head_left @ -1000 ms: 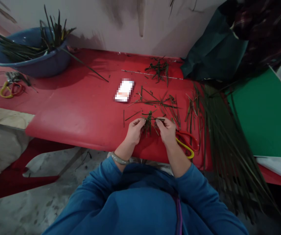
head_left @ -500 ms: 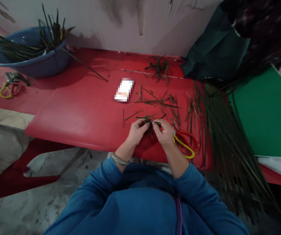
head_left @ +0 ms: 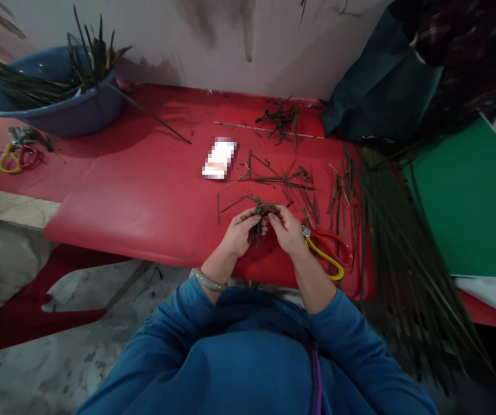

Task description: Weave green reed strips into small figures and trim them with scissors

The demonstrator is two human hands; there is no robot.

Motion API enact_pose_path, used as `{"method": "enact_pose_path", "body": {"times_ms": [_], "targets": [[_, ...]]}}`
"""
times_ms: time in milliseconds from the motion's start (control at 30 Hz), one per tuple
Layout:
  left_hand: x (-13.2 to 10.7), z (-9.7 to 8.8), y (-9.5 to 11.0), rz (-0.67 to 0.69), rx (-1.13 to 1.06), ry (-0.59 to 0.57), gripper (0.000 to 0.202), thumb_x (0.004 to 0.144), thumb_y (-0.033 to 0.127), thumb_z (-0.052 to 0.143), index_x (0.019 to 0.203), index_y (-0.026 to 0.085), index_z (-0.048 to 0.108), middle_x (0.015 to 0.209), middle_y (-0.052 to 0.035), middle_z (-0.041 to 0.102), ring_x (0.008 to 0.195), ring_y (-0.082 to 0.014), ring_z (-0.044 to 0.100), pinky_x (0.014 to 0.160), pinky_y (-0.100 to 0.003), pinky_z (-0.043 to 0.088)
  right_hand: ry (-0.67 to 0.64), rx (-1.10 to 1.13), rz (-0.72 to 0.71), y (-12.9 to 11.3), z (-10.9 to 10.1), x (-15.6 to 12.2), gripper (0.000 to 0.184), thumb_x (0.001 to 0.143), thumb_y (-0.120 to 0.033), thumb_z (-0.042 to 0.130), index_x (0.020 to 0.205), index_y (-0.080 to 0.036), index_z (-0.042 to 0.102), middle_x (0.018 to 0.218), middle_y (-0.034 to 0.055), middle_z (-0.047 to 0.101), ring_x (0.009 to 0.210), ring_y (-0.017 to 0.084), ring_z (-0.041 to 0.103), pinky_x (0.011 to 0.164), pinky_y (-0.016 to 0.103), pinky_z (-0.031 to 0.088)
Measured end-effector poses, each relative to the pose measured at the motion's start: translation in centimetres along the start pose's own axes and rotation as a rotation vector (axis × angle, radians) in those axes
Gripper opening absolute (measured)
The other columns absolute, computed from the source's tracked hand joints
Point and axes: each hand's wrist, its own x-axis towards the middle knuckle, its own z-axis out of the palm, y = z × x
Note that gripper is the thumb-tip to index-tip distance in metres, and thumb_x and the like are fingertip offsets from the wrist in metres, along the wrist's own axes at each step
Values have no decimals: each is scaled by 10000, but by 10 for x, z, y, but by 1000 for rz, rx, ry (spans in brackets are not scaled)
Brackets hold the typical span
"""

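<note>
Near the front edge of the red table, my left hand (head_left: 243,230) pinches a small knotted piece of woven green leaf strips (head_left: 258,205). Loose strip ends stick out of it, some hanging down past my left fingers. My right hand (head_left: 288,229) is closed at the right side of the same woven piece, its thumb and finger on a strip that runs out of it. My fingers partly cover the piece. Right of my right hand, scissors (head_left: 328,253) with one red and one yellow handle lie on the table.
Cut leaf scraps (head_left: 282,178) and a pile of dark leaf pieces (head_left: 280,120) lie beyond my hands. A phone (head_left: 220,158) rests left of them. Long palm leaves (head_left: 399,242) hang off the right side. A blue basin (head_left: 79,112) of leaves and second scissors (head_left: 12,161) are on the left.
The woven piece has been turned, so its knot now points up and away and strip ends hang down. My right hand has shifted slightly, showing more of the scissors.
</note>
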Motion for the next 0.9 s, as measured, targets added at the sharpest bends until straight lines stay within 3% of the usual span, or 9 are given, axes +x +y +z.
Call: {"method": "enact_pose_path", "body": {"times_ms": [167, 300, 533, 700, 900], "targets": [[-3, 2, 5, -36, -1, -35, 217, 635, 229, 653, 823, 143, 589, 582, 15, 527, 462, -58, 483, 390, -165, 301, -17, -141, 2, 8, 0, 0, 172, 787, -323, 488, 806, -212, 618, 807, 46, 652, 791, 185, 593, 755, 334, 456], [-3, 2, 5, -60, 76, -23, 244, 639, 256, 650, 839, 142, 566, 534, 45, 477, 375, -19, 366, 343, -155, 144, 60, -214, -15, 6, -3, -1, 170, 779, -315, 489, 731, -193, 598, 734, 36, 623, 713, 167, 568, 691, 299, 442], [-3, 2, 1, -68, 166, -72, 255, 677, 286, 631, 863, 121, 578, 523, 49, 455, 372, -8, 309, 361, -166, 155, 192, -202, 58, -1, -4, -4, 226, 773, -392, 503, 711, -186, 573, 633, 2, 592, 586, 134, 521, 584, 252, 409], [-4, 4, 0, -138, 152, -115, 298, 655, 283, 655, 888, 114, 580, 495, 55, 436, 376, -4, 282, 365, -166, 128, 264, -177, 85, 1, -5, -2, 164, 745, -341, 533, 718, -184, 573, 659, 3, 610, 603, 134, 528, 592, 251, 410], [-2, 6, -2, -76, 171, -39, 285, 654, 300, 659, 864, 130, 568, 537, 46, 483, 388, -6, 330, 365, -164, 160, 274, -41, 152, 1, -4, 1, 173, 697, -355, 564, 677, -183, 570, 596, -16, 578, 564, 125, 503, 557, 247, 400]]}}
